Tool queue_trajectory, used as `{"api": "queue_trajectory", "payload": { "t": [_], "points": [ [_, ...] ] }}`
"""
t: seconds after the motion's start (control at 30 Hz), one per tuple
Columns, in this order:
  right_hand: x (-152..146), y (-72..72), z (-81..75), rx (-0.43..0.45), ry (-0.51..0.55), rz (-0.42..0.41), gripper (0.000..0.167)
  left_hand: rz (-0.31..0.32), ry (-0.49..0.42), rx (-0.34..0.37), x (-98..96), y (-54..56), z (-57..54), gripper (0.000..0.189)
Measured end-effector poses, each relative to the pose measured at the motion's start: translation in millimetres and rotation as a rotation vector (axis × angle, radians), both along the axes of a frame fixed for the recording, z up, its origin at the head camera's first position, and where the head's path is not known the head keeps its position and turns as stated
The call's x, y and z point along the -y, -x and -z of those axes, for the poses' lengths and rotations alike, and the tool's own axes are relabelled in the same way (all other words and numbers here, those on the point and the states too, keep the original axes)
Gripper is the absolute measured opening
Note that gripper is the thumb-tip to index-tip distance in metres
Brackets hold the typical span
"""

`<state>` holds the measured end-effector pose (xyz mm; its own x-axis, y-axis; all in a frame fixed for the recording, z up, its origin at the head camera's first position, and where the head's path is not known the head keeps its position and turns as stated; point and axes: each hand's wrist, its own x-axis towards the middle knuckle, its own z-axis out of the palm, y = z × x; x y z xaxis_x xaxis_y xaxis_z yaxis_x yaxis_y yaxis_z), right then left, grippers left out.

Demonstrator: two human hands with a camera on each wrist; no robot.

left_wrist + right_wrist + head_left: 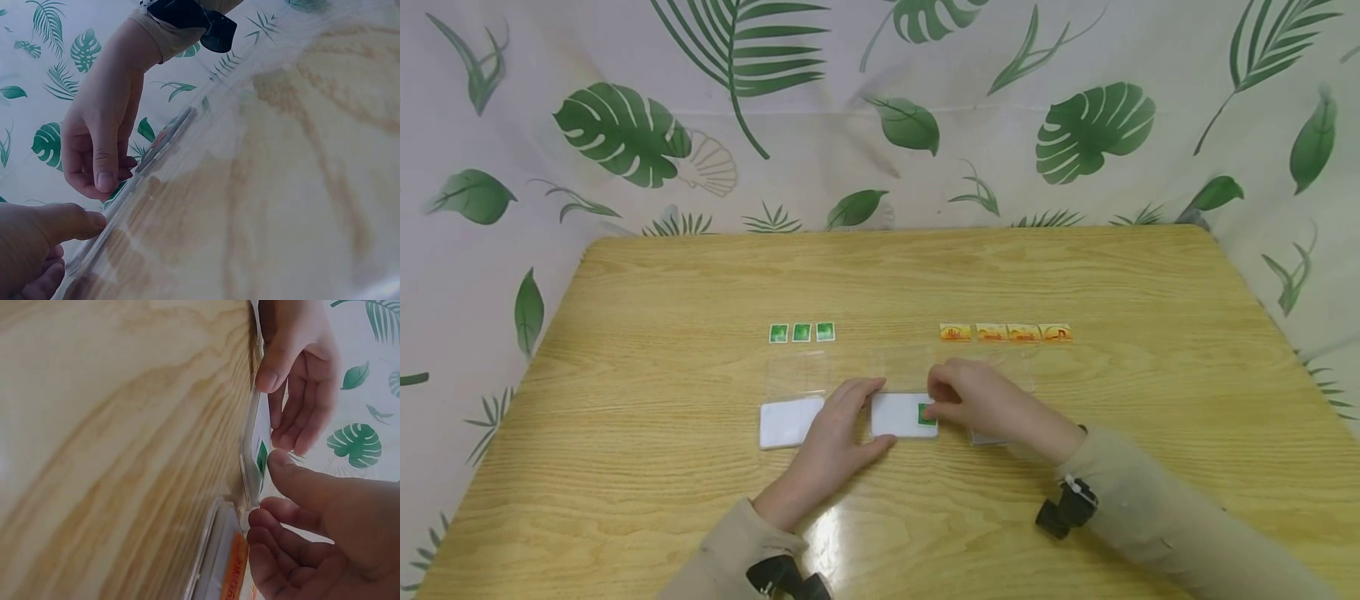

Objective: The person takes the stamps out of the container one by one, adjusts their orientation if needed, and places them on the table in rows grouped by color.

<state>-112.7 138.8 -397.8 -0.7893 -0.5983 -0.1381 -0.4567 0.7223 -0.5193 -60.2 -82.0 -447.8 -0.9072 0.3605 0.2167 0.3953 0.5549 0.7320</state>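
Observation:
A flat white box with a clear rim lies at mid-table, a small green sticker at its right end. My left hand holds the box by its left part, thumb at the near edge and fingers at the far edge. My right hand is at the box's right end. Its thumb touches the green sticker, while the other fingers curl loosely beside the box in the right wrist view. Another white box lies left of my left hand, partly covered by it. Under the right forearm, a third box bears an orange sticker.
Three green square stickers lie in a row at back left. Several yellow-orange stickers line the back right. Clear plastic lids lie just behind the boxes. A leaf-patterned cloth hangs behind the wooden table.

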Motion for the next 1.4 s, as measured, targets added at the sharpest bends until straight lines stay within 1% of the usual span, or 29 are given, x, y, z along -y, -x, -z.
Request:
{"api": "queue_trajectory", "payload": {
  "t": [0.17, 0.5, 0.67, 0.77, 0.93, 1.07, 1.17, 1.27, 1.33, 1.4],
  "points": [
    [3, -1.1, -0.6, 0.017, -0.019, 0.035, 0.026, 0.001, 0.003, 0.000, 0.4, 0.9, 0.2, 0.064],
    [7, -1.6, -0.3, 0.016, -0.031, 0.044, 0.026, -0.002, 0.001, 0.017, 0.7, 1.0, -0.1, 0.064],
    [7, -1.9, 0.3, 0.037, 0.003, 0.058, 0.024, 0.000, -0.003, 0.016, 0.6, 1.0, -0.2, 0.064],
    [6, -1.3, 0.5, 0.058, 0.021, 0.061, 0.020, 0.001, -0.006, 0.011, 0.6, 1.0, 0.0, 0.064],
    [5, 0.4, -1.0, 0.087, 0.055, 0.033, 0.013, 0.002, -0.005, 0.008, 0.7, 1.0, 0.2, 0.064],
    [2, 2.7, -2.9, 0.108, 0.111, -0.004, 0.010, 0.002, -0.005, 0.006, 0.7, 0.9, 0.1, 0.064],
    [-1, 5.7, -4.0, 0.143, 0.144, -0.034, 0.008, 0.001, -0.006, 0.004, 0.7, 0.8, 0.0, 0.064],
    [-3, 10.0, -5.8, 0.198, 0.170, -0.056, 0.008, 0.001, -0.006, 0.004, 0.4, 1.0, 0.3, 0.064],
    [-3, 13.3, -8.2, 0.240, 0.179, -0.046, 0.007, 0.001, -0.007, 0.006, 0.2, 1.1, 0.3, 0.064],
    [-3, 16.7, -10.3, 0.265, 0.184, -0.028, 0.006, 0.002, -0.012, 0.007, -0.1, 1.2, 0.7, 0.064]
  ]
}}
